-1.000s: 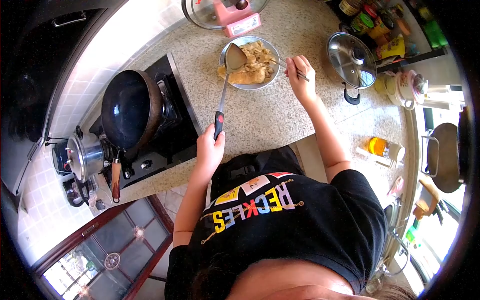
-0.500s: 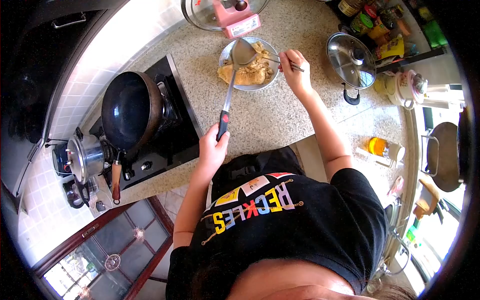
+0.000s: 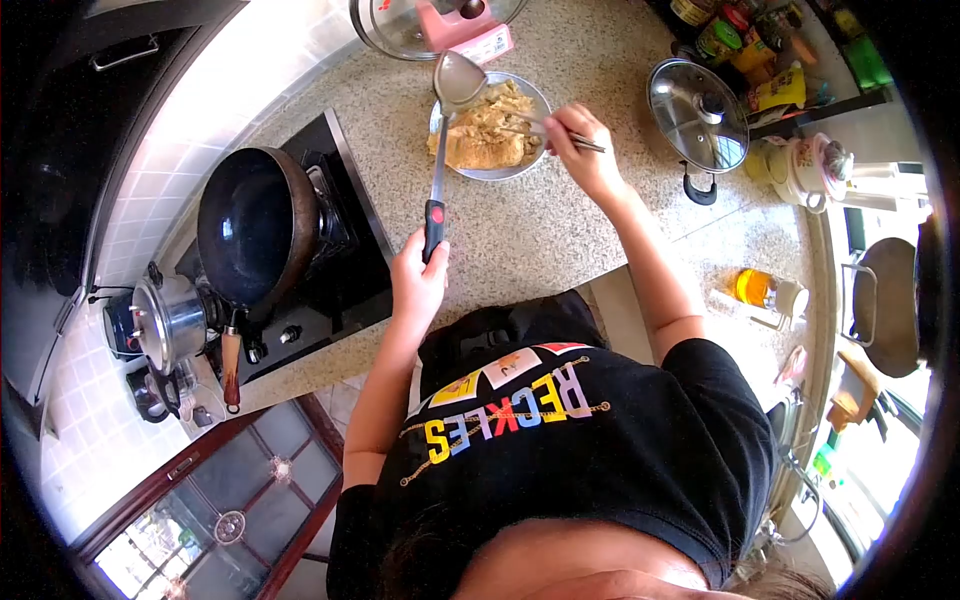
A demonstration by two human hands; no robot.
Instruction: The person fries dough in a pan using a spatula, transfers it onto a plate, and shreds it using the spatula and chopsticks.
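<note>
My left hand (image 3: 419, 280) is closed around the black handle of a metal wok spatula (image 3: 460, 82). The spatula's broad head is over the upper left rim of a round plate (image 3: 490, 176). Golden-brown cooked food (image 3: 490, 145) fills much of the plate; I cannot tell its exact kind. From the right side, my right hand (image 3: 584, 155) grips a pair of chopsticks (image 3: 588, 143), whose tips point to the left over the food. Whether the tips touch it is too blurred to tell.
To the left, a black wok (image 3: 255, 225) sits on the gas hob (image 3: 350, 285), with a steel pressure cooker (image 3: 170, 320) nearby. A glass-lidded pot (image 3: 700, 120) stands right of the plate. Behind it are a pink holder (image 3: 455, 28) and a glass lid (image 3: 385, 30). An oil bottle (image 3: 757, 289) is at right.
The spatula has moved left and up, its head shifting from over the food to the plate's upper left edge. My right hand has shifted slightly left with the chopsticks.
</note>
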